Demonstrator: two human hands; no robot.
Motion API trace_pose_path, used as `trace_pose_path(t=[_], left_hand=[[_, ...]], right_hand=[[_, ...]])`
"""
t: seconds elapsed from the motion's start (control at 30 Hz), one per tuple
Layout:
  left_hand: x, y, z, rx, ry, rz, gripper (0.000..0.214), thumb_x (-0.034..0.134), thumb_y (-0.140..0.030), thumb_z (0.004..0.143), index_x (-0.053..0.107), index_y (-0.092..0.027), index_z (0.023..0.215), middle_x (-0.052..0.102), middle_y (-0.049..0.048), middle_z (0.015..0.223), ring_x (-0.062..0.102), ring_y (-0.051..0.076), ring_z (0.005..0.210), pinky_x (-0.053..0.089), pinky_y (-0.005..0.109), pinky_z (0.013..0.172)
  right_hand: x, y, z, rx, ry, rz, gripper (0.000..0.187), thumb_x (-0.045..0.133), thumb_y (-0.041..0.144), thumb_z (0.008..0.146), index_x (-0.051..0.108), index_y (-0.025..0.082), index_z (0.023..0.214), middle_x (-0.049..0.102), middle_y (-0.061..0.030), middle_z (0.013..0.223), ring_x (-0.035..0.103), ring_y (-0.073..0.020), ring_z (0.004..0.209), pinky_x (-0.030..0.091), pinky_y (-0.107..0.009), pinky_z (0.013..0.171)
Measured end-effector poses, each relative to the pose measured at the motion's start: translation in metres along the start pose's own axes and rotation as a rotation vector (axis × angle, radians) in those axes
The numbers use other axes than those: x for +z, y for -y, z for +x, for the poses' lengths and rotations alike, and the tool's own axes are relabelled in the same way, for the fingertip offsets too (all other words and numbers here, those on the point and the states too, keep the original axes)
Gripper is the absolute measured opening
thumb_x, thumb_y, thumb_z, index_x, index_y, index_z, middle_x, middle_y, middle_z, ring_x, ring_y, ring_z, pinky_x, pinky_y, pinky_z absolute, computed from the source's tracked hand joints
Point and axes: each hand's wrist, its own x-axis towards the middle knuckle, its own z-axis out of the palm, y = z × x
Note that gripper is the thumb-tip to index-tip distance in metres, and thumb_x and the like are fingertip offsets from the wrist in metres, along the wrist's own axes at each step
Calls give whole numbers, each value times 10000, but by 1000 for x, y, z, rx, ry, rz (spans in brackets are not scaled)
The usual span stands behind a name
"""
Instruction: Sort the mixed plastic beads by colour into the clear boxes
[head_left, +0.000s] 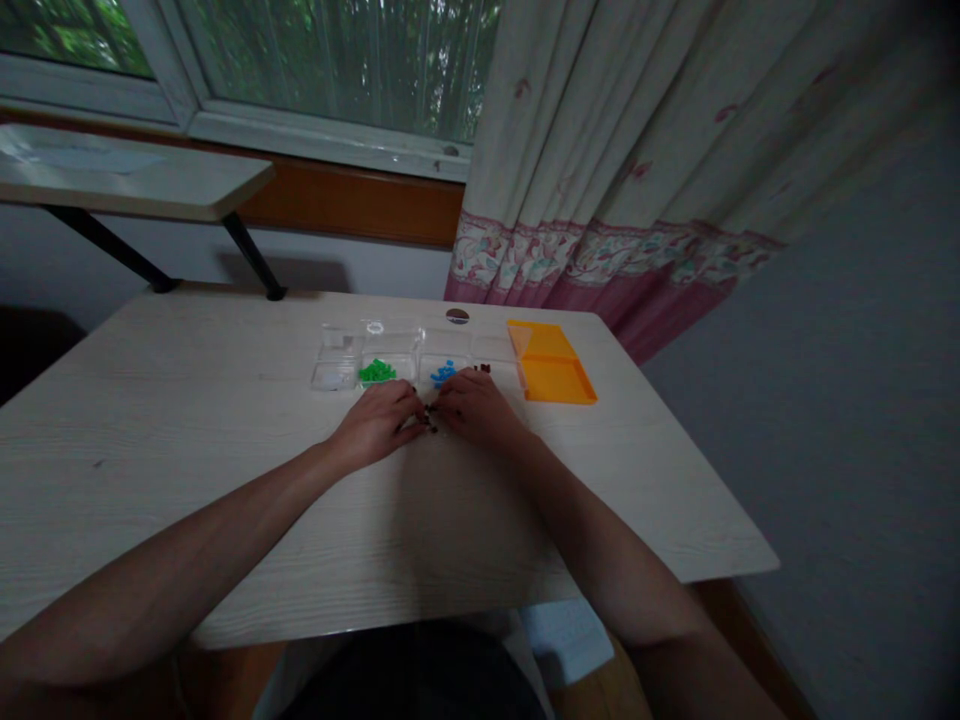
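Observation:
Both my hands rest on a pale wooden table [187, 420], fingertips meeting over several tiny dark beads [429, 419]. My left hand [375, 420] is curled, its fingers pinched at the beads. My right hand [476, 405] is curled the same way, touching the same small pile. Just beyond the hands lies a clear compartment box [337, 362]. One cell holds green beads [376, 371], another blue beads [442, 373], and a few dark beads [482, 368] lie in a cell on the right.
An orange lid [551, 362] lies open at the box's right end. A second table [112, 180] stands behind on the left under a window. A patterned curtain [637, 150] hangs at the back right. The table's right edge drops to the floor.

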Motion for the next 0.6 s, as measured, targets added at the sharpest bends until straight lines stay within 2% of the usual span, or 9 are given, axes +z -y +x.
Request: trace_pose_path(t=[0.23, 0.43, 0.5, 0.6], left_hand=[[0, 1, 0, 9, -6, 23, 209, 533, -354, 949, 653, -184, 933, 575, 69, 943, 542, 211, 904, 418, 334, 777], [0, 0, 1, 15, -21, 8, 207, 522, -343, 953, 647, -178, 948, 575, 72, 936, 541, 211, 889, 425, 340, 780], [1, 0, 1, 16, -23, 2, 204, 527, -342, 950, 645, -177, 964, 576, 72, 939, 542, 212, 892, 427, 342, 789], [1, 0, 1, 22, -25, -11, 192, 533, -331, 947, 643, -176, 969, 577, 72, 941, 542, 210, 895, 427, 338, 792]], right_hand=[[9, -5, 0, 11, -39, 104, 93, 682, 240, 853, 759, 244, 906, 698, -31, 984, 575, -187, 967, 390, -338, 920], [7, -7, 1, 35, -56, 134, 106, 662, 250, 868, 754, 256, 921, 710, -26, 963, 586, -183, 964, 389, -333, 922], [4, -7, 2, 89, -90, 128, 112, 655, 263, 879, 753, 260, 933, 719, -25, 959, 586, -187, 969, 377, -337, 923], [-2, -13, 0, 251, -180, 64, 131, 637, 321, 902, 754, 265, 925, 722, -30, 955, 568, -205, 978, 349, -358, 908]])
